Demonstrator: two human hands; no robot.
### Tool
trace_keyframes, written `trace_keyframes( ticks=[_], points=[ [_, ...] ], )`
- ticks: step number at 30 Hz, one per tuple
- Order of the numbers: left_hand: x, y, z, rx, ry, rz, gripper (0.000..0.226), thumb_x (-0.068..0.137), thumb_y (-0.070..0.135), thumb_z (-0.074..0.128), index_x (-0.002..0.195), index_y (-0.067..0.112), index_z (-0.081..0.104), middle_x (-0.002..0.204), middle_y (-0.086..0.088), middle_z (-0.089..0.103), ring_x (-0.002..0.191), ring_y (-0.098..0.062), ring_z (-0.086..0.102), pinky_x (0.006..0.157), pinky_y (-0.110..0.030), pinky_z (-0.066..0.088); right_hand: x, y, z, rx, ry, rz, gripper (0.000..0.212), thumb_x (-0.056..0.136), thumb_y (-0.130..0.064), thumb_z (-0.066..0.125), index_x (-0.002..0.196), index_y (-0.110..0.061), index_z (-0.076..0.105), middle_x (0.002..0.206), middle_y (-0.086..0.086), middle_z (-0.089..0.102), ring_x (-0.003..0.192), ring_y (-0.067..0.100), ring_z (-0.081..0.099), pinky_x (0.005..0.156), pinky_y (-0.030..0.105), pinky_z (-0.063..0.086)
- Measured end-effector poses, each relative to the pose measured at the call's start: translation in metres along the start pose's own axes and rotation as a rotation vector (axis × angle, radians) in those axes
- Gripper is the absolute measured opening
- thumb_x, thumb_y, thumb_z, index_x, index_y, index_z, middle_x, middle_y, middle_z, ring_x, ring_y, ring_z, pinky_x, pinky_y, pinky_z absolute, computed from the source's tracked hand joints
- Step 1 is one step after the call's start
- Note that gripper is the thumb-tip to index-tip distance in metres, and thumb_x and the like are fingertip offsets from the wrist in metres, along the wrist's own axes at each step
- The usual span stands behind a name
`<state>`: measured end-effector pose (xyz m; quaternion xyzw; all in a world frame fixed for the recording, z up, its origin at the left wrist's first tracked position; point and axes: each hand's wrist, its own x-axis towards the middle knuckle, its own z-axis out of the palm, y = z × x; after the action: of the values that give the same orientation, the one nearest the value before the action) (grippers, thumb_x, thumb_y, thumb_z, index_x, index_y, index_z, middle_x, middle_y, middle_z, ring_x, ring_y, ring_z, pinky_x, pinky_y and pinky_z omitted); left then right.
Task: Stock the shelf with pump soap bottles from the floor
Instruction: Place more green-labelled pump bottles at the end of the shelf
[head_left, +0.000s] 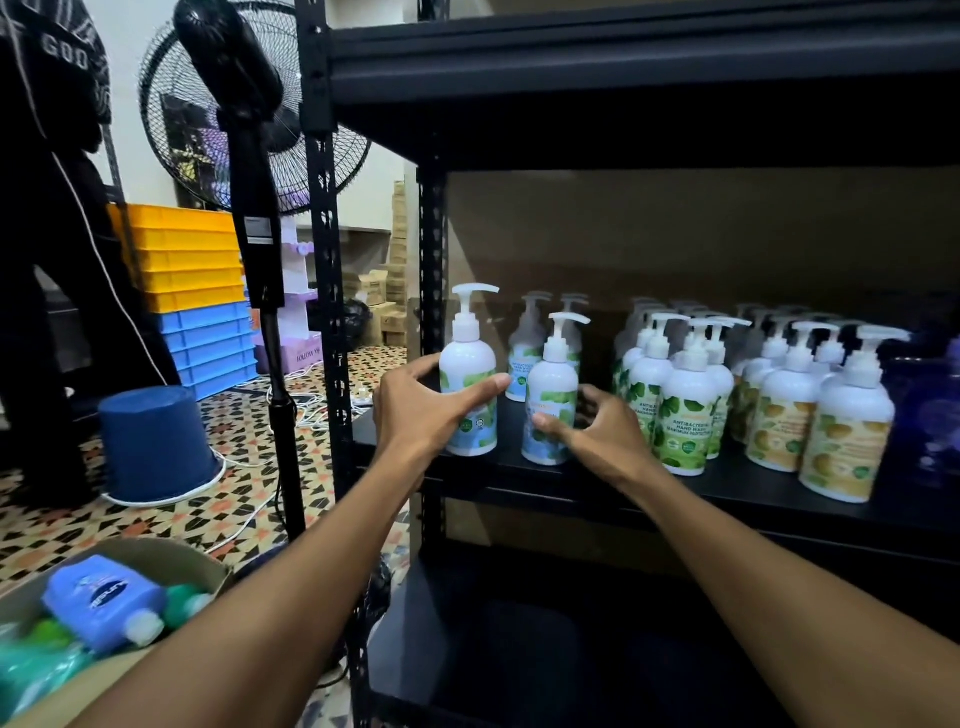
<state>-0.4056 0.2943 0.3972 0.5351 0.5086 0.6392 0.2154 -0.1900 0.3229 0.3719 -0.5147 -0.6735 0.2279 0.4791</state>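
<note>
Pump soap bottles: two are in hand at the left end of the black shelf (509, 475), centre of frame. The step looks like placement, setting both down beside the stocked rows (685, 410) to the right.

Left hand (421, 405) grasps the left bottle (467, 374) round its body, thumb across the label. Right hand (602, 431) curls round the second bottle (553, 384), thumb in front, fingers behind. Both bottles are upright with bases at shelf level; can't tell if they're fully seated.

Next move, my guess: seat them, square them with the neighbours, let go, then go down to the floor for more. Both forearms reach in from the bottom edge.
</note>
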Motion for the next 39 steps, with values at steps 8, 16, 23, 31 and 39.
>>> trace_keyframes(
  ticks=[8,16,23,31,39],
  points=[
    [0.001,-0.004,0.001,-0.013,0.005,-0.011,0.091,0.037,0.073,0.088,0.112,0.023,0.081,0.097,0.006,0.08,0.093,-0.013,0.077,0.086,-0.041,0.065,0.002,0.004,0.002,-0.073,-0.013,0.025,0.056,0.085,-0.045,0.077,0.134,-0.021,0.062,0.125,-0.001,0.071,0.112,0.014,0.067,0.102,0.037,0.052],
    [0.003,-0.012,0.007,-0.015,-0.008,-0.044,0.076,0.035,0.073,0.088,0.099,0.031,0.079,0.086,0.011,0.077,0.089,-0.011,0.077,0.086,-0.042,0.065,-0.018,0.023,-0.009,-0.785,-0.136,-0.014,0.092,0.083,-0.09,0.025,0.148,-0.027,0.042,0.134,0.007,0.06,0.12,0.028,0.056,0.091,0.041,0.048],
    [0.015,-0.021,0.025,0.04,-0.003,-0.05,0.074,0.043,0.065,0.093,0.105,0.029,0.076,0.087,0.01,0.074,0.091,-0.016,0.076,0.087,-0.043,0.064,-0.029,0.023,-0.001,-0.991,-0.155,-0.082,0.094,0.089,-0.083,0.005,0.139,-0.018,0.05,0.135,0.008,0.052,0.127,0.026,0.047,0.097,0.042,0.046],
    [0.025,-0.029,0.041,0.088,-0.023,-0.029,0.075,0.055,0.056,0.096,0.117,0.019,0.075,0.092,0.005,0.069,0.091,-0.014,0.071,0.089,-0.039,0.063,-0.026,0.024,0.003,-1.032,-0.126,-0.093,0.093,0.089,-0.083,0.006,0.143,-0.02,0.047,0.142,0.006,0.049,0.131,0.024,0.045,0.098,0.041,0.045],
    [0.027,-0.043,0.044,0.051,-0.066,0.003,0.092,0.042,0.081,0.087,0.114,0.026,0.074,0.107,0.008,0.076,0.1,-0.011,0.073,0.093,-0.038,0.062,-0.026,0.026,0.003,-1.037,-0.113,-0.093,0.091,0.09,-0.084,0.006,0.143,-0.022,0.047,0.141,0.004,0.05,0.13,0.024,0.045,0.096,0.042,0.044]
  ],
)
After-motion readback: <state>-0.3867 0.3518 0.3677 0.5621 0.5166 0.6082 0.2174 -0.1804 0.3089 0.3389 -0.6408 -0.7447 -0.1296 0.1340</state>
